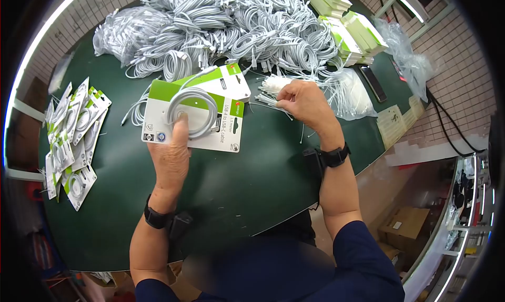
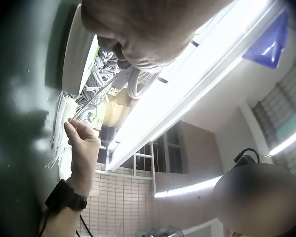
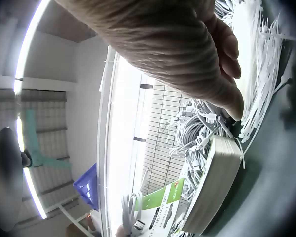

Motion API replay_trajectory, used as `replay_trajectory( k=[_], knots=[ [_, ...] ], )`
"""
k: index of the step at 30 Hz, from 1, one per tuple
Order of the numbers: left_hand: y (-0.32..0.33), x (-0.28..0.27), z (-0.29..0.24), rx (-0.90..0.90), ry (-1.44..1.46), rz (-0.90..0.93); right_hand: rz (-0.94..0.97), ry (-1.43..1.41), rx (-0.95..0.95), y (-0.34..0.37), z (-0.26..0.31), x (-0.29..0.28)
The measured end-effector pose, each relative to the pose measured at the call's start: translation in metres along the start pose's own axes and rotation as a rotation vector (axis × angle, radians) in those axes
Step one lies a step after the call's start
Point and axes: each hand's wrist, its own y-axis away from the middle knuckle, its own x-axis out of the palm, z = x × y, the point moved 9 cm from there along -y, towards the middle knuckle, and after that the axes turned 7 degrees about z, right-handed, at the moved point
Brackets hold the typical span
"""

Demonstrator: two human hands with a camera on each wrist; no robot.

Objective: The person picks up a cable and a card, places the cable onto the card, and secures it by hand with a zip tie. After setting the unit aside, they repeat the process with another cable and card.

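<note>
In the head view my left hand [image 1: 172, 157] grips a green-and-white cable card [image 1: 229, 136] from below. Its thumb presses a coiled light-grey USB cable [image 1: 214, 112] against the card's face. The cable's upper end sticks out past the top edge. To the right, my right hand [image 1: 307, 106] is at the near side of a bundle of white cable ties [image 1: 273, 84], thumb and forefinger together pinching a thin cable tie. The right wrist view shows these fingertips [image 3: 234, 106] beside the cable ties [image 3: 259, 74].
Behind the hands lies a large heap of grey cables [image 1: 231, 26]. A stack of cards [image 1: 239, 86] is just beyond the held one. Finished-looking carded cables [image 1: 76, 139] pile at the left. Boxed cards [image 1: 363, 33], a phone [image 1: 372, 83] and plastic bag [image 1: 413, 60] lie at the right.
</note>
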Motion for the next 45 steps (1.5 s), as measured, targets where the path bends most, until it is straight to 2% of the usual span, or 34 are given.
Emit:
replay_trajectory(
  k=[4,7,10,16,20,23,28,34,37,39,41,44,45],
  knots=[
    [-0.002,-0.002,0.005,-0.031,0.004,0.035,0.040,0.203,0.037,-0.002,-0.004,0.015],
    [-0.001,-0.002,0.007,-0.046,0.010,0.030,0.105,0.138,0.049,-0.006,-0.013,0.024],
    [0.000,0.000,0.005,-0.035,0.015,0.036,-0.014,0.197,-0.041,-0.005,-0.004,0.016],
    [0.002,0.002,0.003,-0.014,0.042,0.015,-0.116,0.146,-0.096,-0.001,0.001,0.004],
    [0.003,0.002,0.009,-0.029,0.011,0.057,-0.135,0.078,-0.150,0.000,0.006,0.001],
    [0.003,0.004,0.010,-0.019,0.042,0.055,-0.130,0.016,-0.086,-0.003,-0.004,0.005],
    [0.005,0.007,0.007,-0.005,0.052,0.043,-0.089,0.061,-0.089,-0.003,-0.005,0.008],
    [0.008,0.006,0.011,-0.024,0.063,0.089,-0.218,0.056,-0.154,0.002,0.004,-0.003],
    [0.011,0.001,0.006,0.112,-0.102,0.062,-0.286,-0.033,-0.165,0.003,0.012,-0.013],
    [0.019,0.005,-0.011,0.263,-0.296,0.112,-0.312,-0.115,-0.165,0.005,0.019,-0.020],
    [0.029,0.017,-0.031,0.386,-0.283,0.145,-0.322,-0.203,-0.166,0.007,0.025,-0.027],
    [0.044,0.027,-0.039,0.421,-0.254,0.211,-0.355,-0.330,-0.165,0.012,0.029,-0.035],
    [0.050,0.032,-0.041,0.479,-0.365,0.278,-0.366,-0.368,-0.168,0.013,0.030,-0.038]
  ],
)
